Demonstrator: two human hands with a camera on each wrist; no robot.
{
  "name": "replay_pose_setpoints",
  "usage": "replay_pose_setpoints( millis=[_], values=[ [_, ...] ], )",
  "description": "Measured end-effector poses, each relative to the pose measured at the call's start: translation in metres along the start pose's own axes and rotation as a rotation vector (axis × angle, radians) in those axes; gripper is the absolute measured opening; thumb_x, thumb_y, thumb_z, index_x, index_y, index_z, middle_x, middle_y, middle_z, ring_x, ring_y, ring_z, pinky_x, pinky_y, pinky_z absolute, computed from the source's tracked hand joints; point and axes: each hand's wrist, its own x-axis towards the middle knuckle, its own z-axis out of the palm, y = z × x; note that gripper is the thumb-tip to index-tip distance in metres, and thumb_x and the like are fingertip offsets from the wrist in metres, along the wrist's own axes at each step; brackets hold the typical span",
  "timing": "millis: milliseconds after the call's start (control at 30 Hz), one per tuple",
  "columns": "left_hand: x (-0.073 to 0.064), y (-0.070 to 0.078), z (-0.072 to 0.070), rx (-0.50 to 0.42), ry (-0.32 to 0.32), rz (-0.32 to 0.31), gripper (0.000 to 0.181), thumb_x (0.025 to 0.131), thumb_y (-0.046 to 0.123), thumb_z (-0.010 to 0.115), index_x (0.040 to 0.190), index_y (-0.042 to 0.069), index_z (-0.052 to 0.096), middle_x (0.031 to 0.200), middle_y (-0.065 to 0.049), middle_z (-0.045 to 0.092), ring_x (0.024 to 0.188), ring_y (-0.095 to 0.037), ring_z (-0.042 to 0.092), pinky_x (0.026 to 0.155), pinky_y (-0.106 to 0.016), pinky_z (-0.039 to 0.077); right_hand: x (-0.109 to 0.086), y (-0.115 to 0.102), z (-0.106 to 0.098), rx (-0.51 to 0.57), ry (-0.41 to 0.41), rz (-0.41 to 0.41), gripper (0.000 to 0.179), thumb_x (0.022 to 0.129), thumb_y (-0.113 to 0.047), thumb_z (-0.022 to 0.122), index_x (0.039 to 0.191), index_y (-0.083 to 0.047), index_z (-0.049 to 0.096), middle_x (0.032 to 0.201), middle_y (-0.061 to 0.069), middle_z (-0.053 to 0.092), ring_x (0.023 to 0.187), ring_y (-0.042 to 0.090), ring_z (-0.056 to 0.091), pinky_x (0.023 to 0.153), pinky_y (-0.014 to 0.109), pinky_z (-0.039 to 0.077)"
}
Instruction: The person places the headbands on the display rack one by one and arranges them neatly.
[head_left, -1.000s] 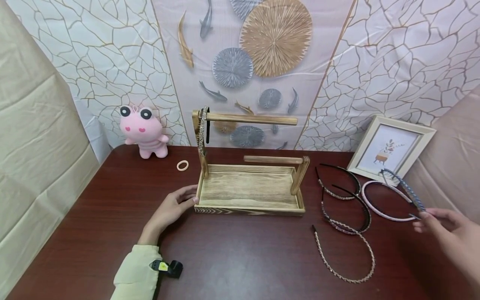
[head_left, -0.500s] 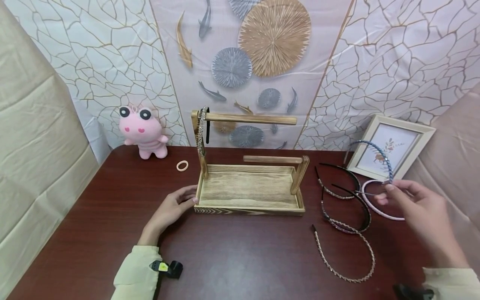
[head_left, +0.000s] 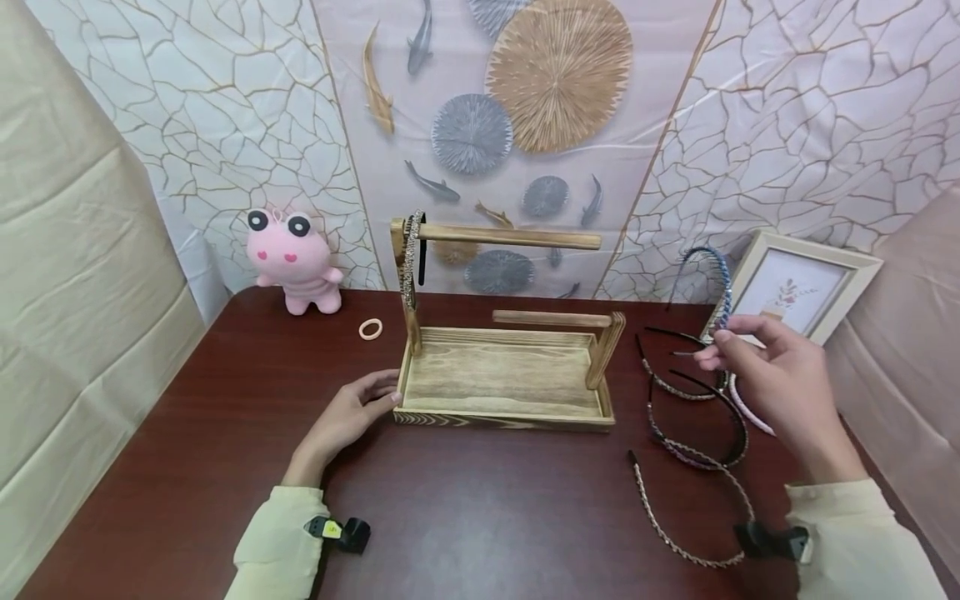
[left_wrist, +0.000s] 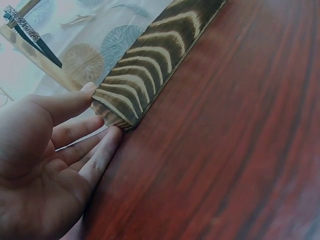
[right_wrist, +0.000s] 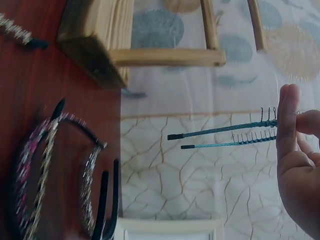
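My right hand (head_left: 780, 379) pinches a blue headband (head_left: 725, 287) near one end, raised in front of the picture frame. In the right wrist view the blue headband (right_wrist: 215, 131) shows two dark-tipped ends and a row of small teeth. My left hand (head_left: 347, 421) holds the left end of a wooden stand (head_left: 502, 421), which has a shallow tray and two horizontal bars. In the left wrist view, the thumb lies on the tray's top edge and fingers touch its side. A sparkly silver headband (head_left: 409, 267) hangs at the left end of the upper bar.
Right of the stand lie black headbands with beads (head_left: 652, 417), a gold braided headband (head_left: 660, 533) and a pale pink headband (head_left: 748, 412), partly hidden. A picture frame (head_left: 862, 267) leans behind them. A pink plush toy (head_left: 292, 254) and a ring (head_left: 371, 329) sit at left.
My right hand has carried the blue headband leftward and up, from beyond the pale pink headband toward the stand. My left hand stays at the stand's left end.
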Motion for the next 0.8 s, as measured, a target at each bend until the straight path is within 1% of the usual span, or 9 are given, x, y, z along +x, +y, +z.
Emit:
replay_pose_setpoints(
  millis=[67, 167, 233, 333, 467, 667, 800],
  values=[
    [0.0, 0.0, 0.0, -0.001, 0.001, 0.002, 0.047, 0.098, 0.022, 0.064, 0.142, 0.008, 0.052, 0.134, -0.016, 0.061, 0.124, -0.027, 0.057, 0.098, -0.038, 0.047, 0.006, -0.002, 0.007, 0.005, 0.009, -0.012, 0.009, 0.096, -0.004, 0.063, 0.104, -0.001, 0.061, 0.078, -0.002, 0.074, 0.067, 0.006, 0.071, 0.069, 0.015, 0.054],
    [0.0, 0.0, 0.0, -0.006, 0.0, 0.0, 0.047, 0.098, 0.022, 0.064, 0.142, 0.008, 0.052, 0.133, -0.016, 0.061, 0.124, -0.027, 0.058, 0.098, -0.038, 0.047, 0.012, -0.005, 0.019, 0.042, 0.007, -0.032, 0.012, 0.096, -0.005, 0.063, 0.104, 0.003, 0.059, 0.081, -0.002, 0.074, 0.067, 0.006, 0.071, 0.07, 0.018, 0.055],
    [0.0, 0.0, 0.0, -0.012, 0.0, -0.003, 0.048, 0.098, 0.021, 0.064, 0.143, 0.008, 0.052, 0.134, -0.016, 0.061, 0.124, -0.027, 0.058, 0.099, -0.04, 0.046, 0.016, -0.007, 0.026, 0.069, 0.005, -0.05, 0.013, 0.096, -0.004, 0.064, 0.104, 0.004, 0.059, 0.08, 0.0, 0.074, 0.067, 0.007, 0.071, 0.069, 0.018, 0.055],
    [0.0, 0.001, 0.0, -0.018, 0.0, -0.001, 0.048, 0.099, 0.02, 0.063, 0.143, 0.008, 0.051, 0.135, -0.016, 0.06, 0.125, -0.027, 0.057, 0.099, -0.041, 0.046, 0.023, -0.01, 0.037, 0.14, -0.013, -0.087, 0.012, 0.095, 0.0, 0.063, 0.104, 0.007, 0.059, 0.081, 0.003, 0.073, 0.068, 0.009, 0.071, 0.068, 0.021, 0.056],
    [0.0, 0.001, 0.0, -0.016, 0.001, -0.001, 0.048, 0.099, 0.02, 0.063, 0.143, 0.008, 0.05, 0.135, -0.016, 0.06, 0.125, -0.027, 0.056, 0.1, -0.042, 0.046, 0.032, -0.012, 0.049, 0.2, -0.049, -0.125, 0.01, 0.094, 0.004, 0.061, 0.104, 0.006, 0.059, 0.083, 0.005, 0.072, 0.069, 0.012, 0.072, 0.068, 0.023, 0.057],
    [0.001, 0.0, -0.001, 0.0, 0.002, -0.007, 0.048, 0.098, 0.023, 0.064, 0.143, 0.008, 0.051, 0.134, -0.015, 0.06, 0.125, -0.027, 0.057, 0.099, -0.042, 0.046, 0.043, -0.02, 0.067, 0.208, -0.082, -0.127, 0.009, 0.095, 0.002, 0.062, 0.103, 0.004, 0.06, 0.085, 0.004, 0.072, 0.069, 0.012, 0.072, 0.069, 0.025, 0.057],
    [0.001, -0.001, 0.0, -0.002, 0.004, -0.01, 0.048, 0.098, 0.023, 0.064, 0.143, 0.009, 0.052, 0.134, -0.015, 0.06, 0.125, -0.027, 0.057, 0.099, -0.042, 0.046, 0.049, -0.022, 0.082, 0.168, -0.098, -0.143, 0.009, 0.095, 0.0, 0.063, 0.102, 0.004, 0.061, 0.078, 0.003, 0.073, 0.067, 0.01, 0.071, 0.069, 0.024, 0.057]
  ],
)
